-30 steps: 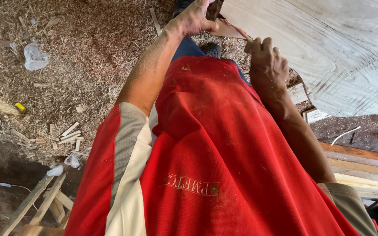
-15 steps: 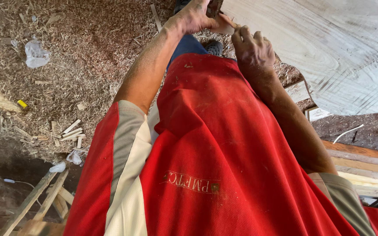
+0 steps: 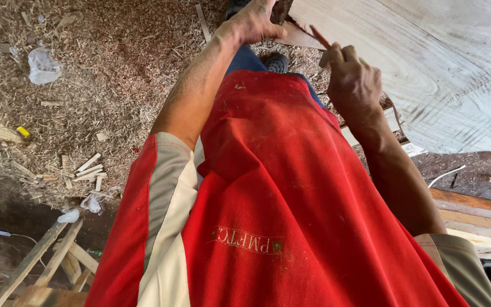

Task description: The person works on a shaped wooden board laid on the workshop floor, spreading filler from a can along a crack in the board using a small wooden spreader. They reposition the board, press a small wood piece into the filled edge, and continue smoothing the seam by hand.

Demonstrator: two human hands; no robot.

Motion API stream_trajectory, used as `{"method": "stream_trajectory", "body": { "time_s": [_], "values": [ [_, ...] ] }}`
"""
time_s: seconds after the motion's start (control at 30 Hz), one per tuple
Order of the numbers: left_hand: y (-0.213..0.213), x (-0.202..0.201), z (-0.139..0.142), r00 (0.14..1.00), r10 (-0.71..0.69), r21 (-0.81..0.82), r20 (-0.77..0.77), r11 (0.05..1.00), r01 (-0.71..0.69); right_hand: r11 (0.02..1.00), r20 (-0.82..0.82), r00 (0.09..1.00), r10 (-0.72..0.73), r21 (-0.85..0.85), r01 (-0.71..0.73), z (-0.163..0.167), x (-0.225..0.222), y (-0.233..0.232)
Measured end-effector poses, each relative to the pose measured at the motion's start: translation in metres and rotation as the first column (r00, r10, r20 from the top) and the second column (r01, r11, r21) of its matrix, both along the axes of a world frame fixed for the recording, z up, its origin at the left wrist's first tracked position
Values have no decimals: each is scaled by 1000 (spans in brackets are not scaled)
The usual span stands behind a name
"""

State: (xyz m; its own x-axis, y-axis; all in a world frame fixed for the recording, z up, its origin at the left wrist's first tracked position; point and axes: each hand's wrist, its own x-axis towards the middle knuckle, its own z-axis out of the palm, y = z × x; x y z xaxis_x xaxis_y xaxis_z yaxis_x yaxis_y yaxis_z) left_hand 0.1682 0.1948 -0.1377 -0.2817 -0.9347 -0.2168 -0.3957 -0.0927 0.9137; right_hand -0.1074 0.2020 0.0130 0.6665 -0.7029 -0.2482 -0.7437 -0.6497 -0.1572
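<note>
While the left hand [image 3: 254,23] grips the board edge [image 3: 299,37], right hand [image 3: 353,79] pinches a pencil [image 3: 320,37] over sawdust [image 3: 115,68].

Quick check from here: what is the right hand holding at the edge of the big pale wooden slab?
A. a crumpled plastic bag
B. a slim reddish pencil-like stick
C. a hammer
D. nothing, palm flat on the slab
B: the right hand is closed around a slim reddish stick whose tip points toward the wooden slab.

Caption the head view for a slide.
Right hand holds a pencil at a pale wood panel; left hand steadies its edge.
</note>
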Motion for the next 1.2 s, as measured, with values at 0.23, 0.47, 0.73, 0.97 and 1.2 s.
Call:
{"method": "stream_trajectory", "body": {
  "time_s": [0.23, 0.47, 0.73, 0.97, 1.2],
  "values": [
    [9, 0, 2, 992, -10, -57, -126, 998, 3, 993, 344, 939, -12, 112, -28, -15, 2, -22],
    [17, 6, -6, 967, -2, 92, -256, 995, 26, 961, 425, 904, 49, 226, -158, -46, 15, -37],
    [23, 16, -11, 974, 67, 263, -218, 965, -8, 980, 209, 962, 177, 51, -191, -41, 32, -30],
    [23, 17, -8, 991, 22, 147, -130, 989, -2, 982, 91, 987, 135, 117, -145, -21, 10, -27],
    [19, 14, -12, 974, -40, 38, -223, 998, 50, 990, 89, 993, 72, 119, -83, -3, -9, -23]
  ]
}}
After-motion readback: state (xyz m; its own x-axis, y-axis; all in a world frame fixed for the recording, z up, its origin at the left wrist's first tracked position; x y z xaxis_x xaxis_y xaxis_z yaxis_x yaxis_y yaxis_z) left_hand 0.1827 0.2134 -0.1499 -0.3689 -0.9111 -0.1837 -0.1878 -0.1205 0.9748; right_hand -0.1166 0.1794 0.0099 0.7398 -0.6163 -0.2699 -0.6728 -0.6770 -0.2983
